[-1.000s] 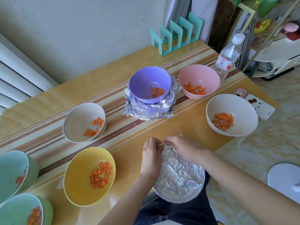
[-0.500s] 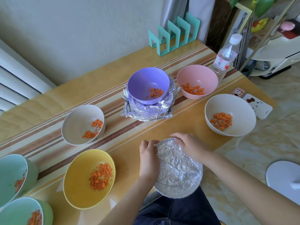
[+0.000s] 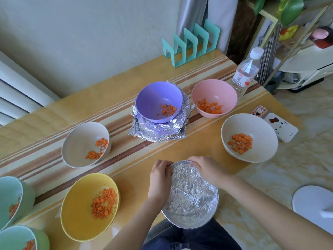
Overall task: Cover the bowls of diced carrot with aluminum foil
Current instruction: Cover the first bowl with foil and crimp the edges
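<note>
At the table's point(image 3: 126, 168) six-o'clock edge, the foil-covered bowl point(image 3: 191, 195) sits between both hands: the left hand point(image 3: 159, 177) curls its fingers onto the ten-o'clock rim, the right hand point(image 3: 207, 168) clasps foil at twelve.

**Q:** Where is the covered bowl point(image 3: 191, 197) located?
**A:** At the near edge of the counter point(image 3: 180, 150). Behind it, the centre bowl point(image 3: 155, 98) is seated on the foil stack point(image 3: 158, 134).

**Q:** What is positioned to the right?
**A:** The rear-right bowl point(image 3: 214, 91) is set beside the foil stack, with the bottle point(image 3: 243, 73) behind it. The right bowl point(image 3: 259, 134) is placed nearer, with a flat box point(image 3: 282, 129) at its right.

**Q:** And to the left?
**A:** The left bowl point(image 3: 79, 141) is set behind the near-left bowl point(image 3: 75, 210). The edge bowl point(image 3: 7, 192) and the corner bowl point(image 3: 16, 239) are found further left. The rack point(image 3: 192, 46) is placed at the rear.
</note>
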Available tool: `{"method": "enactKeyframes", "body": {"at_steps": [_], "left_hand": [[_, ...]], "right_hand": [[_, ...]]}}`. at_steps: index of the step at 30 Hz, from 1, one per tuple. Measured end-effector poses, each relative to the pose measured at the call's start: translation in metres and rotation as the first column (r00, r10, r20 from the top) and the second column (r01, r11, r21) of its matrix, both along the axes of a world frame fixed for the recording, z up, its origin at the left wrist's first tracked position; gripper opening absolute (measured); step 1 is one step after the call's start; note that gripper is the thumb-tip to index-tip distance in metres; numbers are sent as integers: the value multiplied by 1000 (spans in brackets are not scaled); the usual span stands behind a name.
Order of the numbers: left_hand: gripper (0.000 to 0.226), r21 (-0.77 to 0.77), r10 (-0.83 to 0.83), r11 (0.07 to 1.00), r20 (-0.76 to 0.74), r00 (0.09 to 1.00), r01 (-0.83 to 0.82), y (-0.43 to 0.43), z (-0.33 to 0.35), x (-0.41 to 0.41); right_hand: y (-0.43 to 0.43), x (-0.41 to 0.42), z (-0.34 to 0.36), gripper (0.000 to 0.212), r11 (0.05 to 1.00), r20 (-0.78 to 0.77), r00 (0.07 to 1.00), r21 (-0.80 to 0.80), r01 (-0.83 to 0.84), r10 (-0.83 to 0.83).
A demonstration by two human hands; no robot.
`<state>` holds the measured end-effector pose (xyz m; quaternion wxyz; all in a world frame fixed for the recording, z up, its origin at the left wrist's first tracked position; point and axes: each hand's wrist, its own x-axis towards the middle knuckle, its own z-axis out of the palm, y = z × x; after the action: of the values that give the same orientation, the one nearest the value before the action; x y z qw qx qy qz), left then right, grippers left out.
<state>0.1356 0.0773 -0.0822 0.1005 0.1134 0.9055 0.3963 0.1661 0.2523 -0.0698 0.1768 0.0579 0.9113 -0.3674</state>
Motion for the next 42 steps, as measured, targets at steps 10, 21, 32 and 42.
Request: {"method": "enactKeyframes", "body": {"at_steps": [10,21,32,42], "left_hand": [[16,39,15,999,-99,995,-11,17,6,-8],[18,92,16,996,-223,975,5,28,12,-4],[10,115,-16,992,-286,958,51,30,7,-6],[14,71,-126,986,-282,951,152,32,2,-11]], "right_hand": [[7,-19,10,29,999,-8,1000,-46,-3,2],[19,-18,24,26,979,-26,998,-194,55,-61],[18,-12,28,30,994,-148,989,-102,-32,17],[25,-3,19,26,997,-306,949,-4,-76,71]]}}
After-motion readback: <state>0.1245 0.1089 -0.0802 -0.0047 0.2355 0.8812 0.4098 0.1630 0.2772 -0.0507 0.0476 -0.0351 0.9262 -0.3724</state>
